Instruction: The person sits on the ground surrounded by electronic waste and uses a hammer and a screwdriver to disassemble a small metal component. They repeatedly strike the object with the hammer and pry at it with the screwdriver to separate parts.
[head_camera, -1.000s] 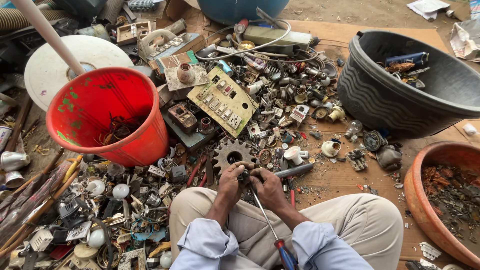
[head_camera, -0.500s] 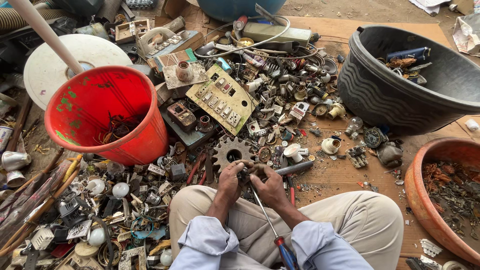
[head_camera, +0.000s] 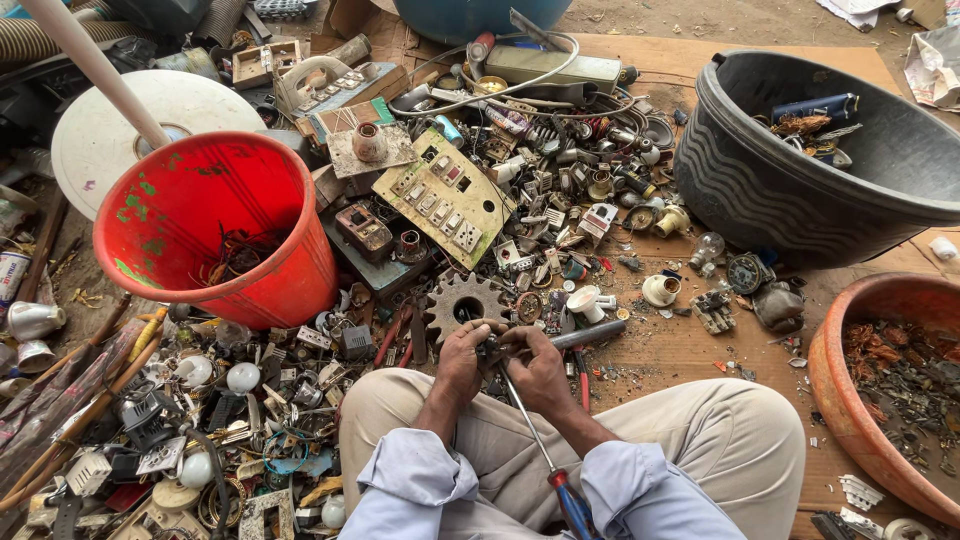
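I sit cross-legged on cardboard amid scrap. My left hand (head_camera: 462, 362) and my right hand (head_camera: 540, 368) meet over my lap, both closed on a small dark metal part (head_camera: 492, 347) held between the fingers. A screwdriver (head_camera: 545, 460) with a blue and red handle runs from that part back between my forearms; which hand grips it is hidden. Just beyond my hands lies a rusty toothed gear wheel (head_camera: 465, 302). A grey metal rod (head_camera: 588, 333) lies beside my right hand.
A red plastic bucket (head_camera: 228, 228) with wires stands at the left. A black tub (head_camera: 820, 160) sits at the right, a terracotta bowl (head_camera: 860, 390) of rusty bits lower right. A switch plate (head_camera: 442, 198), sockets, bulbs and several small parts litter the ground.
Both hands stay together on the small part with only slight finger shifts. The view has barely moved.
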